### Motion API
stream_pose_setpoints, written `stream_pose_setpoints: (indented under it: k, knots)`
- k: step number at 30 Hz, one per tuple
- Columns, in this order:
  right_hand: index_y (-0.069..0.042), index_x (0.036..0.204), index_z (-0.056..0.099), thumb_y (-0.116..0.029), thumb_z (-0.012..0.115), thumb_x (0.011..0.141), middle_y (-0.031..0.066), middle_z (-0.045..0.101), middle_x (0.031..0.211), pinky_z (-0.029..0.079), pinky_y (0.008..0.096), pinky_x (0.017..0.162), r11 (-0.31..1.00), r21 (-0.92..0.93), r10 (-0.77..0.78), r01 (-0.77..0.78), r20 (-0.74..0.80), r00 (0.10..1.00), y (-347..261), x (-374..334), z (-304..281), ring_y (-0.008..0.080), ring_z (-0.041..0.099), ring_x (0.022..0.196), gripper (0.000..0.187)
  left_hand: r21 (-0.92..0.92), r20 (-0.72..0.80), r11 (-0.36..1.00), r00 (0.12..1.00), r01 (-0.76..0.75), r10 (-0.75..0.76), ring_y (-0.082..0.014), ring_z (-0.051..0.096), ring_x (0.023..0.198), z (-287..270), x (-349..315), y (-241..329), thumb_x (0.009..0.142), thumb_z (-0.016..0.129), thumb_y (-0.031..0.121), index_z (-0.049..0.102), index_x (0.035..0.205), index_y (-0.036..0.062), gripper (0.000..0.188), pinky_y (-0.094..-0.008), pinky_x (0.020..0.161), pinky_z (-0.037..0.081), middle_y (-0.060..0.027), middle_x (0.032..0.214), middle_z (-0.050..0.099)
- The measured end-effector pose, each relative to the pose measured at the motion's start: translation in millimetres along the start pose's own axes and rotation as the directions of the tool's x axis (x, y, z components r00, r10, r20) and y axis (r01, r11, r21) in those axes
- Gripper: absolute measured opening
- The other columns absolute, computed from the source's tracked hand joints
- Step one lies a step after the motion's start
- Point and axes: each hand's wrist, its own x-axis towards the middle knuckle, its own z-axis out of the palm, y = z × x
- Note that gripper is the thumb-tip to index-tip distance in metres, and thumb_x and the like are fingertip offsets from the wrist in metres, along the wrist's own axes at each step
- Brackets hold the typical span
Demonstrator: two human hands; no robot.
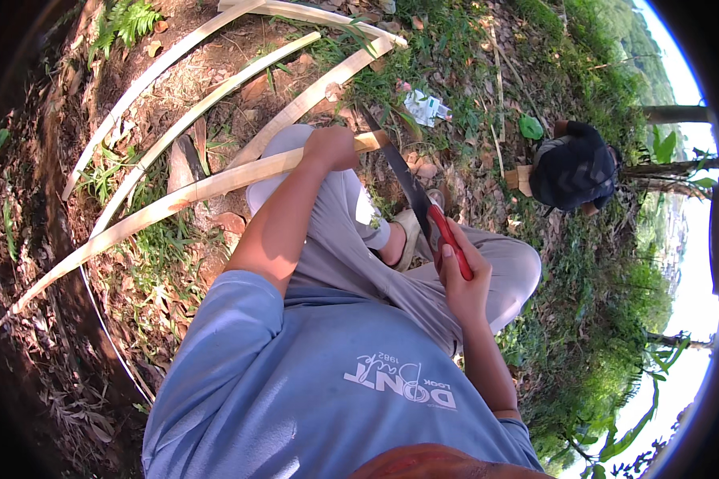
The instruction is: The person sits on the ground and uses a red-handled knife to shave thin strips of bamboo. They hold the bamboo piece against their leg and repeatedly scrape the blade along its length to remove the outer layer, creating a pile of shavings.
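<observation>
My left hand [331, 149] is closed around a long pale wooden strip [216, 182] close to its right end, above my bent knee. The strip runs away to the lower left. In my right hand [465, 275] is a handsaw with a red handle [449, 239], the fingers wrapped round the grip. Its dark blade [403, 177] slants up to the left and crosses by the strip's end, just past my left hand. Whether the teeth have bitten into the wood cannot be made out.
More pale strips [204, 108] lie on the leaf-strewn ground at the upper left. A white packet [425, 109] rests in the grass beyond the saw tip. Another person in a dark shirt [575, 168] crouches at the right, near a green object [530, 126]. Tree trunks [667, 169] stand behind.
</observation>
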Motion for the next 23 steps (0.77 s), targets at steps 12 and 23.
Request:
stream_pose_setpoints:
  k: [12, 23]
  knots:
    - [0.000, 0.152, 0.065, -0.012, 0.067, 0.110, 0.0025, 0.073, 0.097, 0.050, 0.0260, 0.072, 0.992, 0.095, -0.082, 0.088, -0.070, 0.994, 50, 134, 99, 0.0062, 0.059, 0.081, 0.044, 0.023, -0.043, 0.999, 0.999, -0.026, 0.027, -0.0373, 0.080, 0.106, -3, -9, 6, 0.082, 0.078, 0.025, 0.085, 0.108, 0.0061, 0.033, -0.0478, 0.095, 0.063, -0.0204, 0.111, 0.082]
    - [-0.004, 0.156, 0.064, -0.012, 0.068, 0.110, 0.0095, 0.079, 0.119, 0.054, 0.0257, 0.089, 0.989, -0.103, 0.103, -0.106, -0.034, 0.994, -30, -49, -24, 0.0104, 0.068, 0.095, 0.047, 0.021, -0.040, 0.999, 0.999, -0.034, 0.035, -0.0369, 0.080, 0.108, -1, 1, 4, 0.082, 0.079, 0.022, 0.084, 0.110, 0.0046, 0.034, -0.0468, 0.097, 0.063, -0.0201, 0.113, 0.082]
